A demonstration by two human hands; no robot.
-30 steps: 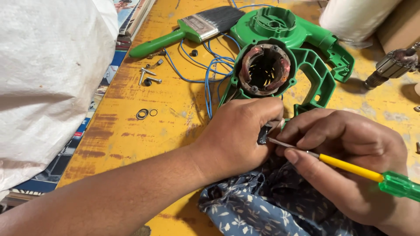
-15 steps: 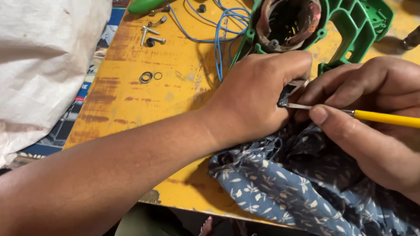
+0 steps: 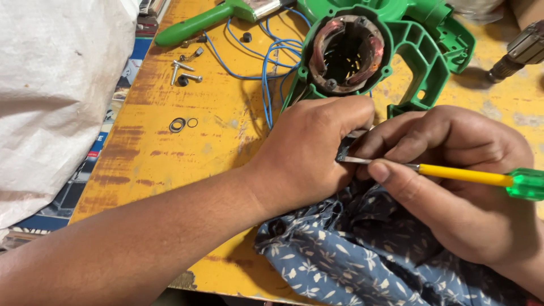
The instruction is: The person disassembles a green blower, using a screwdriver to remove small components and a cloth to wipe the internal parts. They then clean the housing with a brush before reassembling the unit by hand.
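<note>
Small part: a small dark piece (image 3: 344,152) sits pinched between the two hands, just below the green housing and above the cloth; most of it is hidden by fingers, so its shape cannot be told.
Left hand: the left hand (image 3: 309,153) is curled shut over the small dark piece, knuckles up, forefinger stretched across toward the other hand, its heel resting on the table edge.
Screwdriver: a slim screwdriver with a yellow shaft sleeve and a clear green handle (image 3: 464,175) lies almost level, its bare metal tip touching the small dark piece.
Right hand: the right hand (image 3: 453,170) is closed around the screwdriver, thumb pressed on the shaft near the tip, fingers folded over the top.
Cloth: a dark blue cloth with a pale leaf print (image 3: 351,255) lies bunched under both hands at the near edge.
Housing: a green plastic power-tool housing with a round copper-wound motor core (image 3: 362,51) rests just beyond the left hand's knuckles.
Wires: thin blue wires (image 3: 266,56) loop from the housing across the table.
Table: a worn yellow tabletop (image 3: 170,164) carries everything.
Loose hardware: silver screws (image 3: 184,71) and small dark rings (image 3: 182,124) lie well to the left of the hands.
Brush: a green-handled paintbrush (image 3: 198,22) lies at the far edge.
Sack: a white woven sack (image 3: 51,96) fills the left side.
</note>
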